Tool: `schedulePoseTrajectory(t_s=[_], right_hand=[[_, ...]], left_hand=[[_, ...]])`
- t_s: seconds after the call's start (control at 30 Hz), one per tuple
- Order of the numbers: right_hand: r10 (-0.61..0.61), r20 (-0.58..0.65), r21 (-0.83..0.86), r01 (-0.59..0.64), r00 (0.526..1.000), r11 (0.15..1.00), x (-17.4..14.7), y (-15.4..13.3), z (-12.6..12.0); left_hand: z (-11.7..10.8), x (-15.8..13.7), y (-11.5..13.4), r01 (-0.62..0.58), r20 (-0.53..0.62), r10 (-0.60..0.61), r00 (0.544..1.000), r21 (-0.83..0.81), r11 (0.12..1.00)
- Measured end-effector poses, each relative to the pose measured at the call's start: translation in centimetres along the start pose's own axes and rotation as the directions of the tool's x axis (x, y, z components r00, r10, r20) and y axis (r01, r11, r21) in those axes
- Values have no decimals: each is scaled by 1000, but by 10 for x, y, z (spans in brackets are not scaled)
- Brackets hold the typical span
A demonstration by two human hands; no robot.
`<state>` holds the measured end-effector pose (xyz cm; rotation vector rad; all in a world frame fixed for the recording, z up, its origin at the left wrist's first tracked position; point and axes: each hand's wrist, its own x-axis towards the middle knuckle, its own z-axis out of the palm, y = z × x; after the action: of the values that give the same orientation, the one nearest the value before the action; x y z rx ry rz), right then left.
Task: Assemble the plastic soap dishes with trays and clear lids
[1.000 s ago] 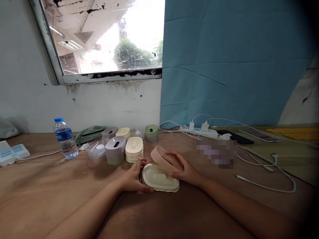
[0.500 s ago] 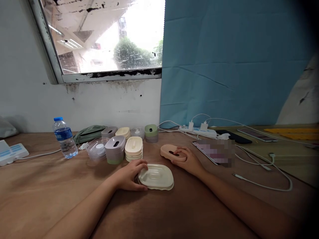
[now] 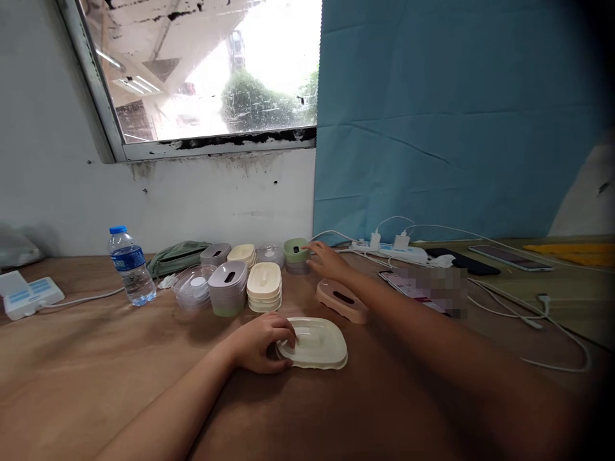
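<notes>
My left hand (image 3: 266, 342) grips the left edge of a cream plastic lid (image 3: 319, 346), fingers curled over its top and thumb low at the near side. This lid lies flat on the brown tabletop. My right hand (image 3: 327, 261) is stretched out to the back, fingers apart, at the right side of a green container (image 3: 296, 246) with a dark slot on top. Whether its fingertips touch the container I cannot tell. Below my right forearm lies a peach slotted lid (image 3: 342, 301). Left of it stands a stack of cream lids (image 3: 264, 288) beside a lilac slotted container (image 3: 228, 291).
Clear plastic lids (image 3: 192, 288), a green pouch (image 3: 177, 257) and a water bottle (image 3: 129, 266) stand to the left. A phone (image 3: 413, 291), a power strip (image 3: 391, 253) and white cables (image 3: 509, 314) lie on the right. A wall with a window rises behind.
My right hand has let go of the peach lid and moved back and left to the green container. My left hand stays on the cream lid. The view has shifted slightly.
</notes>
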<state>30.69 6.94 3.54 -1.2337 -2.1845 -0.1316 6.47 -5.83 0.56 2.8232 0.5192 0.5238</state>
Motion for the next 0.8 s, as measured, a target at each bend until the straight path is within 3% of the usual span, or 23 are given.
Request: schedulePoseTrajectory(t_s=[0.13,0.27,0.8], right_hand=[[74,75,-36,-71,994,997,40,16,29],[124,117,-77,-115,985,990,49,27,45],[169,149,-132,-150,974,980,47,37,42]], left_hand=[[0,0,-2,-2,2,2,1000,21,1000],[2,0,-5,-19,-4,20,1000,36,999],[5,0,-8,-43,-23,44,999,34,998]])
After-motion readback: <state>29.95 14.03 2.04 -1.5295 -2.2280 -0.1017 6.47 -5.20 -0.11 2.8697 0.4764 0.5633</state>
